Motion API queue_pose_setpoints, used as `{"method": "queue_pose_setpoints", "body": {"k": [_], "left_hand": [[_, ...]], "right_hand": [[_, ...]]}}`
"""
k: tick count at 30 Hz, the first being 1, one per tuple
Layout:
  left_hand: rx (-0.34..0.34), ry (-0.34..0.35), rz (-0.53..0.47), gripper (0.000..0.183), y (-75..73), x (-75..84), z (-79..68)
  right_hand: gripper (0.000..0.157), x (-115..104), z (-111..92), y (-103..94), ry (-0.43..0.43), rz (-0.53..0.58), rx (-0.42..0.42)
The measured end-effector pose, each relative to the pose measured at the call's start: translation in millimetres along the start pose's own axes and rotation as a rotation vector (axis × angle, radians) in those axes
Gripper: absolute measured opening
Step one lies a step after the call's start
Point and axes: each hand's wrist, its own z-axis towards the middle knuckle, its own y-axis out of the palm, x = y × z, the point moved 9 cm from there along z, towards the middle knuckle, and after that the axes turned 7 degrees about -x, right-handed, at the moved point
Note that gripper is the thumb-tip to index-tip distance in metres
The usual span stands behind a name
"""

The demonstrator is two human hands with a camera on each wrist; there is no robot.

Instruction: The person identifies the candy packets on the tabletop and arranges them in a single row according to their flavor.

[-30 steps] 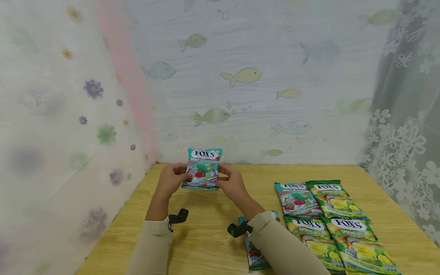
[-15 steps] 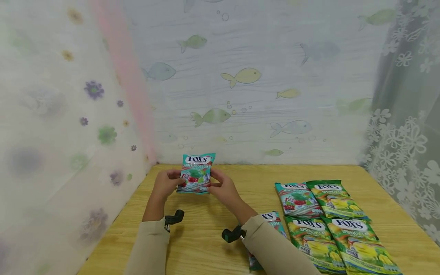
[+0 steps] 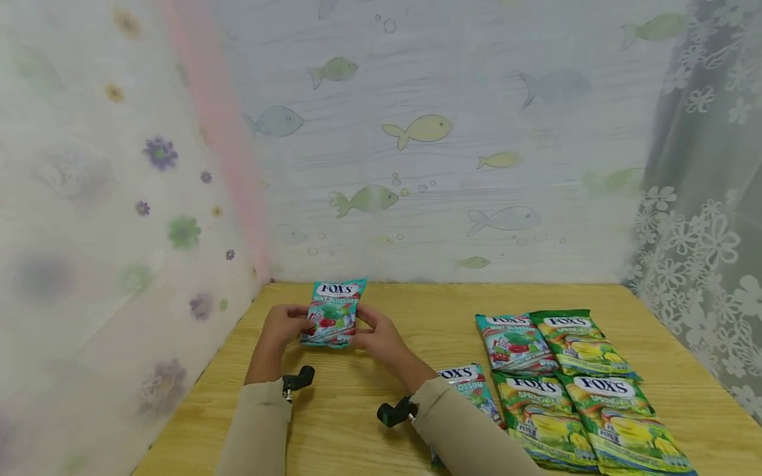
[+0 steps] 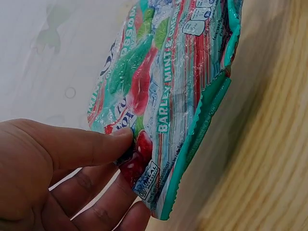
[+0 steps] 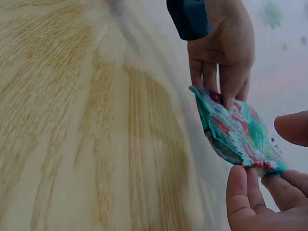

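Observation:
A teal Fox's Mint Blossom candy bag [image 3: 333,314] is held up, tilted, over the left back part of the table. My left hand [image 3: 284,330] pinches its left edge, thumb on the front and fingers behind, as the left wrist view shows on the candy bag [image 4: 144,86]. At its right edge my right hand [image 3: 383,340] has its fingers curled against the bag. In the right wrist view the right hand [image 5: 274,202] supports the candy bag [image 5: 240,132] from behind; its thumb [image 5: 293,127] looks clear of the front.
Right of the hands on the wooden table [image 3: 339,423] lie a Mint Blossom bag [image 3: 514,344] and three green-and-yellow Spring Tea bags [image 3: 631,423]. My right sleeve [image 3: 464,430] partly covers another Mint Blossom bag [image 3: 476,390]. A fish-printed curtain [image 3: 428,185] hangs behind.
Both hands have brought the held candy bag lower and a little left, nearer the table. With the right forearm shifted left, more of the Mint Blossom bag beneath the sleeve shows.

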Motion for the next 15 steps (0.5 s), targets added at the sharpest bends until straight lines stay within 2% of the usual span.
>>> {"method": "queue_pose_setpoints", "body": {"k": [4,9,11,15], "left_hand": [[-0.015,-0.057,-0.002,0.036,1.8,-11.1,1.3],[-0.002,-0.118,-0.021,0.036,0.3,-19.4,0.9],[0.004,-0.132,-0.017,0.036,-1.2,-21.2,-0.5],[0.009,-0.119,0.013,0.036,-4.6,-22.1,-4.3]], "right_hand": [[0.075,5.0,-0.5,3.5,0.036,0.024,0.003],[0.074,7.3,-1.4,5.6,0.068,0.013,0.013],[0.075,7.4,-1.1,6.9,0.07,0.006,0.009],[0.074,8.0,0.7,10.6,0.062,-0.004,-0.004]]}}
